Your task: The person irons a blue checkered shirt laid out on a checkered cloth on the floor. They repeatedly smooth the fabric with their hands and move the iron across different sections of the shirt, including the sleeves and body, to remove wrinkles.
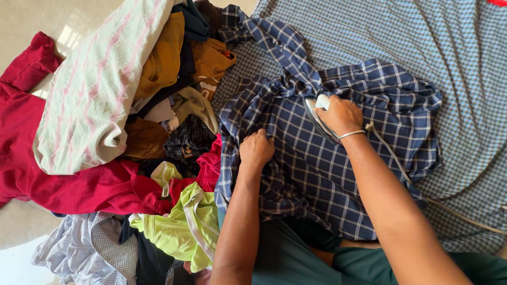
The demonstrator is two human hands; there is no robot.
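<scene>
A person is looking down at their own two bare arms, working over a navy blue checked shirt that is lying rumpled on a grey checked cloth spread beneath it. The right hand is gripping the handle of a clothes iron, its fingers closed tightly around it, and the iron is tilting on its edge against the shirt near the middle of the garment. A thin bangle is sitting on that wrist, and the iron's pale cord is trailing away across the shirt and cloth toward the lower right. The left hand is curling into a loose fist, fingers closed, pressing down on the shirt's left part, just beside the iron hand.

To the left, touching the shirt's edge, a pile of loose clothes is spreading over a pale tiled floor: a red garment, a white cloth with pink stripes, mustard and brown pieces, and a lime green garment nearest the left forearm. The person's dark green clothing is showing at the bottom edge.
</scene>
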